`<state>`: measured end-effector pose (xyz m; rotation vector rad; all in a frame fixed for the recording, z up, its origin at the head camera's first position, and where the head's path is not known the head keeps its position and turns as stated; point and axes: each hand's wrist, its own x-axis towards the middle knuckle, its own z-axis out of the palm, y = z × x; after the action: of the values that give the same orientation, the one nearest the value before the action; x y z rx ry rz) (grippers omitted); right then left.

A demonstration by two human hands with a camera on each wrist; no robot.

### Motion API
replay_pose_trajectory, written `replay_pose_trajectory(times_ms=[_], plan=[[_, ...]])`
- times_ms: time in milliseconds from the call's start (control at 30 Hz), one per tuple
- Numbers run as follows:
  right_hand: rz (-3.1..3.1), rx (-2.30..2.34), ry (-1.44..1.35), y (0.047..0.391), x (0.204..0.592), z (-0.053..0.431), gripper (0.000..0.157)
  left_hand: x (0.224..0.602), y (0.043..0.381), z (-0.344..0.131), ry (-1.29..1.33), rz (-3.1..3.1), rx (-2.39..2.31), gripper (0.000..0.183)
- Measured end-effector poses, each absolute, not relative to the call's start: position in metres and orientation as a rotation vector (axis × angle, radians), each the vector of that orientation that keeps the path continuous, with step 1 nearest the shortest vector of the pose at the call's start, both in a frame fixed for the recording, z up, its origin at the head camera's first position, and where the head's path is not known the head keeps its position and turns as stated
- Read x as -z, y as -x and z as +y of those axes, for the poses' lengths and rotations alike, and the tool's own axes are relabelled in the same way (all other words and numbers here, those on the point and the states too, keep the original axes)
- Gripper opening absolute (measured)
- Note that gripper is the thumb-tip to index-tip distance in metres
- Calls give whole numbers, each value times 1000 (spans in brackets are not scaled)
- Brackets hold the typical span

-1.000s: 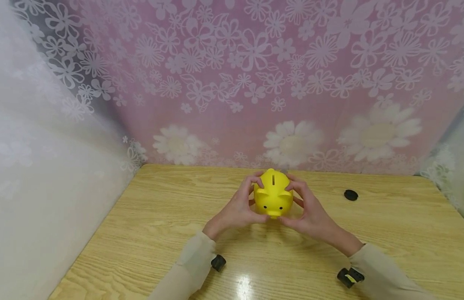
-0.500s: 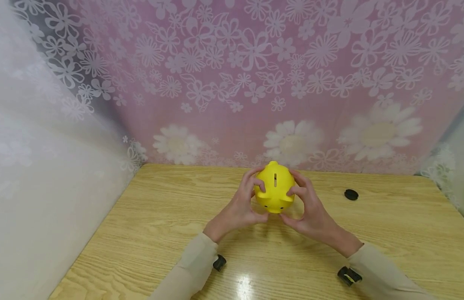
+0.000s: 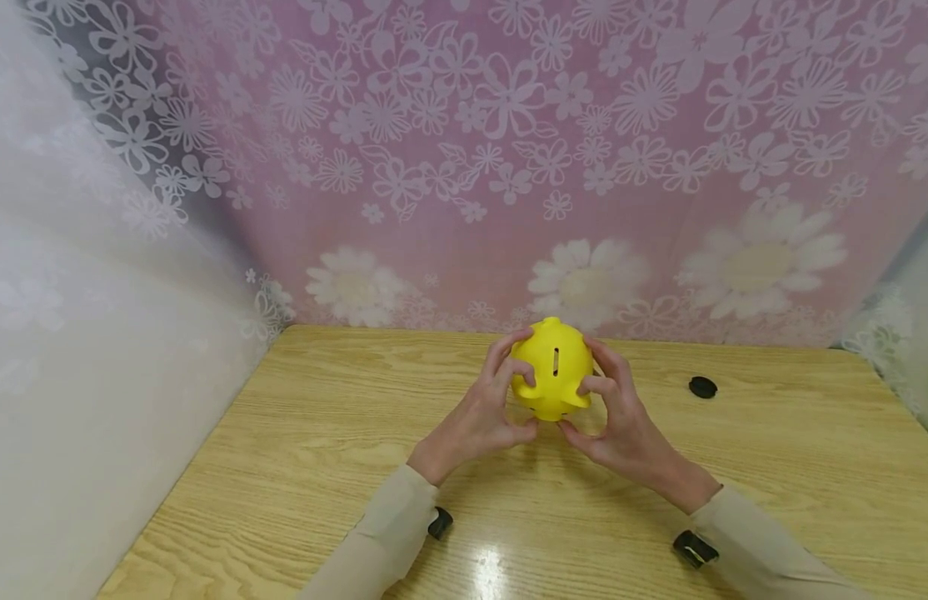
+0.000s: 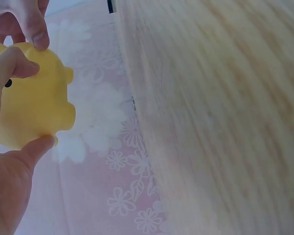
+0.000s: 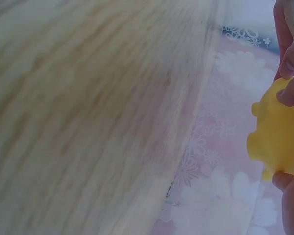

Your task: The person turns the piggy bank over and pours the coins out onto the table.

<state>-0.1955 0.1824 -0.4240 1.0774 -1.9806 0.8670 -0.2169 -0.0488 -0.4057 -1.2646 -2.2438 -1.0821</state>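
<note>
Both hands hold a yellow piggy bank (image 3: pixel 552 367) near the far side of the table, its coin slot facing up and its snout tipped down toward the person. My left hand (image 3: pixel 479 408) grips its left side, thumb below the snout and fingers curled over the flank and ear. On the other side my right hand (image 3: pixel 621 412) grips it the same way. In the left wrist view the piggy bank (image 4: pixel 34 103) shows its stubby feet, apart from the wooden surface. The right wrist view shows the piggy bank (image 5: pixel 279 132) cut off by the frame edge.
A black round cap (image 3: pixel 702 387) lies on the wooden table (image 3: pixel 321 417) to the right. Behind the table hangs a pink flowered curtain (image 3: pixel 464 208), close to the far edge. A pale sheet (image 3: pixel 119 375) borders the left side.
The piggy bank has tipped forward, its face turning down out of sight and its slot coming more into view. It has also shifted slightly right and up in the view, both hands moving with it.
</note>
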Motion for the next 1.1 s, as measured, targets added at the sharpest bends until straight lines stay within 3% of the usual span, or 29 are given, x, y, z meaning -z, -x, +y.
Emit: replay_pose_trajectory(times_ms=[300,767,1100], plan=[[-1961,-855,-1074,197,424,182,44,404,216,-48,1281,-2240,987,57],[-1879,-661,-1135,199,422,183,29,407,213,-49,1294,-2177,887,54],[-1909,-662,-1127,198,421,183,32,409,213,-50,1250,-2216,891,56]])
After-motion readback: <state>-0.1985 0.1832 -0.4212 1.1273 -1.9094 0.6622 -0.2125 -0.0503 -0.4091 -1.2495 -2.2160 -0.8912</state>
